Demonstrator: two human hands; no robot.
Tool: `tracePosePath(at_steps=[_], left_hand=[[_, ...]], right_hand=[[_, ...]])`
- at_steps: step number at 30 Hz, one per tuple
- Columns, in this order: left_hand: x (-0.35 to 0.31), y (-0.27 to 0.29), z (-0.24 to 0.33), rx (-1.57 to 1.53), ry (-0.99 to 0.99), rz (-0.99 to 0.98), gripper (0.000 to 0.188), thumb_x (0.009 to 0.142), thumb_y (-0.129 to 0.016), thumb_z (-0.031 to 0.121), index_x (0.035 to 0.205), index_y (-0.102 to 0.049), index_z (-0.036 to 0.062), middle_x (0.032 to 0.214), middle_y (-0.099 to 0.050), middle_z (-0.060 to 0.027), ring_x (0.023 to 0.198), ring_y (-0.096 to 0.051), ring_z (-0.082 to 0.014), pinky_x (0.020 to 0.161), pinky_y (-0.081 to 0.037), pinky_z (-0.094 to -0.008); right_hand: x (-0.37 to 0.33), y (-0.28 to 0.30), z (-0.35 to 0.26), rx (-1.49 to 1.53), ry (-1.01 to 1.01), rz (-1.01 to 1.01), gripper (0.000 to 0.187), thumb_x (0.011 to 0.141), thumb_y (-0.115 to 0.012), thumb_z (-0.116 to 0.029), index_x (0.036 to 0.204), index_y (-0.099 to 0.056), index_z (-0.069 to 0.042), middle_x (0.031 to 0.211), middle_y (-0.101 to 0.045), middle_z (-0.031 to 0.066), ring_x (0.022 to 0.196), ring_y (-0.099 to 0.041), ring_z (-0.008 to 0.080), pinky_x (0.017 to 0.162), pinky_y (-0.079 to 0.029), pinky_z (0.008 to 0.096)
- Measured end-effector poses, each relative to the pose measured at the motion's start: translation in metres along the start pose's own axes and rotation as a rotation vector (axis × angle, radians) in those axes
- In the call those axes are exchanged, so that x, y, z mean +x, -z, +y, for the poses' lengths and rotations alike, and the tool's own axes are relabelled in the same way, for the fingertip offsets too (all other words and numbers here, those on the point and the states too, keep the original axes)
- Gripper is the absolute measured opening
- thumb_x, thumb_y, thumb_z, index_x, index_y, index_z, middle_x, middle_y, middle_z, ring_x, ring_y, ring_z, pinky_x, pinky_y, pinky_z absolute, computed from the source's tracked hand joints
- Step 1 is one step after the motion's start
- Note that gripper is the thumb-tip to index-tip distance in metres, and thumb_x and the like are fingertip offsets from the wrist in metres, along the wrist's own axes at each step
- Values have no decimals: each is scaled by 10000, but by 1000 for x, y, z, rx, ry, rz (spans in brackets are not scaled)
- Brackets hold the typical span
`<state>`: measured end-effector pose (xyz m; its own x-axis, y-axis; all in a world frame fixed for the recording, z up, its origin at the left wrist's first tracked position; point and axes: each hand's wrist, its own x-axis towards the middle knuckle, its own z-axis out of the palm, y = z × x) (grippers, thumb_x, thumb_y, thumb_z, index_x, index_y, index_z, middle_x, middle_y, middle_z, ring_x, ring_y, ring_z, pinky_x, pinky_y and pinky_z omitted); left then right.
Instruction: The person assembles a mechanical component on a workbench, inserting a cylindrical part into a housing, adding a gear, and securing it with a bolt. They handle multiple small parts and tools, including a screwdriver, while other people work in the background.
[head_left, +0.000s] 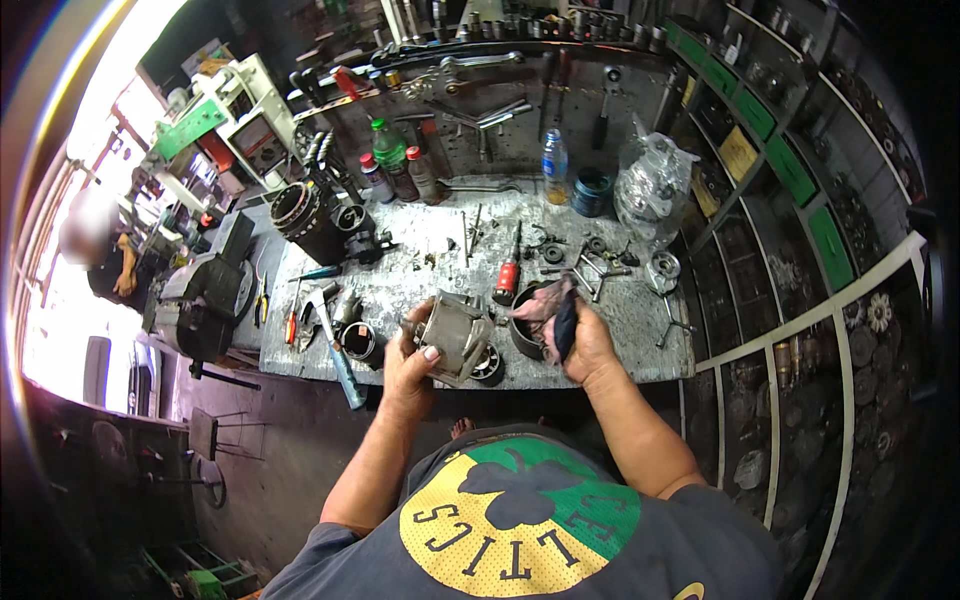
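My left hand [408,368] is closed on a grey cast metal housing [458,337], tilted over the bench's front edge, with the thumb on its near side. My right hand [590,348] grips a crumpled rag [548,312], pink and dark blue. Partly behind the rag stands a dark metal ring [523,343]. Below the housing, a bearing [488,366] shows in part. A red-handled screwdriver [507,278] lies beyond the ring. Left of my left hand are a dark cylindrical part [358,341] and a hammer with a blue handle [345,378].
The worn metal workbench [420,225] carries gears, bolts and a large black cylinder [303,222]. Bottles [388,160], a blue can [592,190] and a plastic bag [652,185] line its back. A vise [205,300] stands left; shelves [790,300] rise right. Another person [110,265] is far left.
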<state>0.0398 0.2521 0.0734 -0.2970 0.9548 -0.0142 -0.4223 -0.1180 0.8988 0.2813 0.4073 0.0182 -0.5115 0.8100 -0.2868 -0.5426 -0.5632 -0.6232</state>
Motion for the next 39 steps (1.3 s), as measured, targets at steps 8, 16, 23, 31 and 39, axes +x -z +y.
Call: tracePosePath(at_steps=[8, 16, 23, 31, 39], left_hand=[[26, 5, 40, 226, -278, 77, 748, 964, -778, 318, 1586, -461, 50, 1218, -691, -118, 1070, -688, -177, 940, -580, -340], [31, 17, 47, -16, -46, -7, 617, 1023, -737, 328, 1502, -578, -28, 1340, -735, -160, 1193, -733, -262, 1070, -586, -427], [20, 2, 13, -820, 211, 56, 546, 1106, -540, 427, 1489, -629, 49, 1517, -668, -165, 1412, -629, -344, 1262, -452, -558], [12, 13, -8, -939, 211, 56, 552, 1140, -470, 480, 1472, -647, 77, 1485, -687, -136, 1380, -645, -335, 1219, -496, -555], [6, 15, -13, -842, 175, 68, 519, 1098, -568, 444, 1467, -659, 90, 1474, -703, -128, 1349, -672, -305, 1220, -501, -523]], right_hand=[[-18, -4, 26, -68, 45, -53, 407, 1183, -442, -328, 1282, -695, -24, 1116, -803, 165, 908, -765, 217, 826, -611, 341], [-26, -25, 28, -184, 30, -139, 309, 1167, -519, -227, 1323, -669, -6, 1200, -783, 138, 1014, -794, 233, 848, -639, 358], [-36, -44, 24, -173, -18, -124, 280, 1147, -603, -238, 1314, -684, -28, 1081, -760, 44, 865, -726, 120, 711, -621, 287], [-30, -30, 6, -62, 54, -58, 357, 1168, -495, -284, 1301, -712, -34, 1146, -807, 103, 950, -774, 183, 819, -607, 325], [-40, -71, -16, -428, 444, -169, 415, 1159, -559, -254, 1484, -587, 2, 1332, -732, 131, 1207, -707, 229, 1067, -535, 358]])
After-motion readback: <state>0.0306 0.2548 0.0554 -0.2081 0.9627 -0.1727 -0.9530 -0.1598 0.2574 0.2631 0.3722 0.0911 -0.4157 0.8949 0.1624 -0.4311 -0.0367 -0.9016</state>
